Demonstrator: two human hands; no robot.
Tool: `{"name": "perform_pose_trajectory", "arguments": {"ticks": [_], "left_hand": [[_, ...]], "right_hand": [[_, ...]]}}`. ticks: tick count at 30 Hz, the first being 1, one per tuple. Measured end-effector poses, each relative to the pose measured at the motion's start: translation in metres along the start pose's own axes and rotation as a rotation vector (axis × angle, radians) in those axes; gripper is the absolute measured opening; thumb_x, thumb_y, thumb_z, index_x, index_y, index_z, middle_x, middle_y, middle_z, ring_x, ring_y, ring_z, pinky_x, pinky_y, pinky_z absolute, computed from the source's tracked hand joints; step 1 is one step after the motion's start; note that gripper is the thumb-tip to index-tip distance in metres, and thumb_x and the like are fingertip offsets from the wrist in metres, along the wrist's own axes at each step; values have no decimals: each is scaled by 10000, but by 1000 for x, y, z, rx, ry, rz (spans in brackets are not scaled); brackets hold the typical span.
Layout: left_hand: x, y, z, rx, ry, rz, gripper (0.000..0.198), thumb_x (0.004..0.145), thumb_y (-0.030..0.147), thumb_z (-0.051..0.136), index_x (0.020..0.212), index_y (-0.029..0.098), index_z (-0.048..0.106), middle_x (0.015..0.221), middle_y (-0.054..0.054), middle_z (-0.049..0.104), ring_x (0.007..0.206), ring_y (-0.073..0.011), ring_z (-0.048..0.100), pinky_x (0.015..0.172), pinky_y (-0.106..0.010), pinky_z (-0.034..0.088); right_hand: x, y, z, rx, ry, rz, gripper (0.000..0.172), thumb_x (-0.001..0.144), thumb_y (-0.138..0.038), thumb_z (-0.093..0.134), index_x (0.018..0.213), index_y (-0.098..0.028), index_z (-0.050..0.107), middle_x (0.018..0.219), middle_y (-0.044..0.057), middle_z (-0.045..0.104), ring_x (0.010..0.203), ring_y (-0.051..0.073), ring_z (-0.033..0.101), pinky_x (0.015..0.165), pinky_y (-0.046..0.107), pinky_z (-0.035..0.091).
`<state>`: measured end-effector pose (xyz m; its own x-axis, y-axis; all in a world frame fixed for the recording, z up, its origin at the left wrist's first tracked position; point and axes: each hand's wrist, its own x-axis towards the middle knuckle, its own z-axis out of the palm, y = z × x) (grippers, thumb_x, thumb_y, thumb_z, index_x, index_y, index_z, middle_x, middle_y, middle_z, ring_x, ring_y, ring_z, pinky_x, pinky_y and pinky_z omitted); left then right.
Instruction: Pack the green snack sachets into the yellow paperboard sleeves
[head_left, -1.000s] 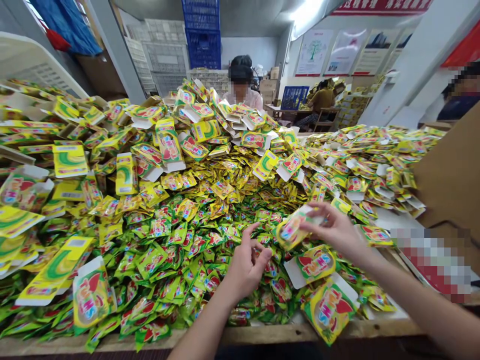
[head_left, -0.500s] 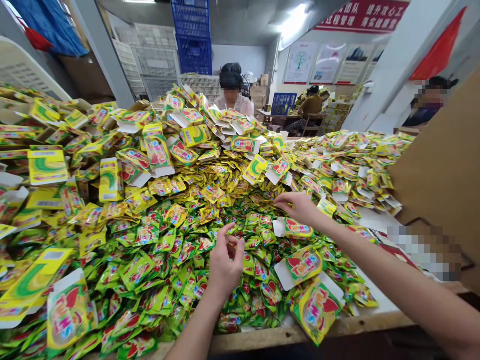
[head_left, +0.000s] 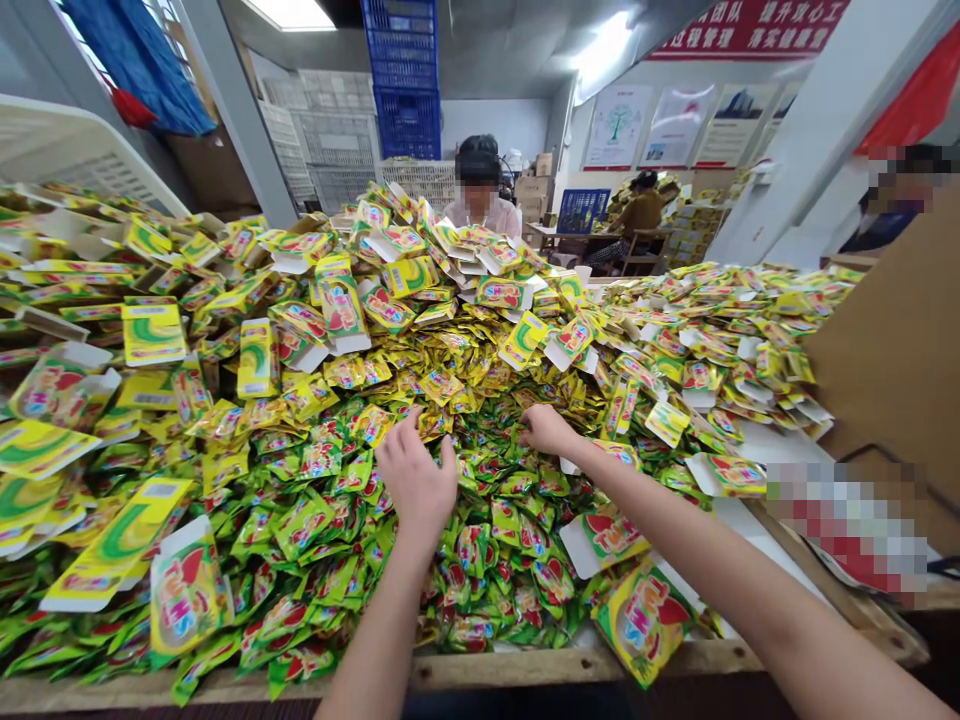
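The small foil snack packets lie in a big heap on a wooden table. They look light, soft and slippery, best pinched by an edge. The left hand spreads its fingers wide over them. The right hand's fingers sit close together; I cannot tell if they hold a packet.

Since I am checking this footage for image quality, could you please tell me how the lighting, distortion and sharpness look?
In the head view, wide-angle distortion bends the pillar and enlarges the nearest packets; the ceiling light glares white; the foil sachets show small bright highlights; the left hand looks sharp; a pixelated patch obscures the lower right.
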<state>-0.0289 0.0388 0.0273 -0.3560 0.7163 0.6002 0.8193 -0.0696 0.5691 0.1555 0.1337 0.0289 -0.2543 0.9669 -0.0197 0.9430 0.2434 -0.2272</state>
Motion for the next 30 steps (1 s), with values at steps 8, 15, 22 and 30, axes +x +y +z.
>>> {"name": "perform_pose_trajectory", "arguments": {"ticks": [8,15,22,30], "left_hand": [[37,-13,8,253,-291,-31,171,795,214,527,918,132,614,913,-190,662,977,-405,525,808,-521,386],[21,9,-17,-488,-288,-115,174,792,354,568,763,201,489,653,14,541,590,-148,528,587,-262,420],[-24,30,-10,-1219,-631,-483,388,659,482,706,805,182,508,768,3,598,685,-113,557,633,-220,462],[-49,31,5,-1255,-711,-528,398,614,463,747,728,173,499,669,34,547,612,-94,508,600,-212,437]], "right_hand": [[-50,-4,-25,258,300,-80,244,849,-352,542,723,-184,666,766,48,631,742,183,592,711,300,450],[-94,-16,-23,1076,312,-174,267,644,-455,725,632,-190,691,884,70,597,755,173,590,628,292,493],[-112,-30,-16,1419,345,72,583,549,-275,804,1085,-241,579,950,31,660,743,157,637,726,320,539],[-117,-31,3,1387,308,224,210,542,-233,742,697,-195,605,657,-21,659,605,146,597,591,264,483]]}}
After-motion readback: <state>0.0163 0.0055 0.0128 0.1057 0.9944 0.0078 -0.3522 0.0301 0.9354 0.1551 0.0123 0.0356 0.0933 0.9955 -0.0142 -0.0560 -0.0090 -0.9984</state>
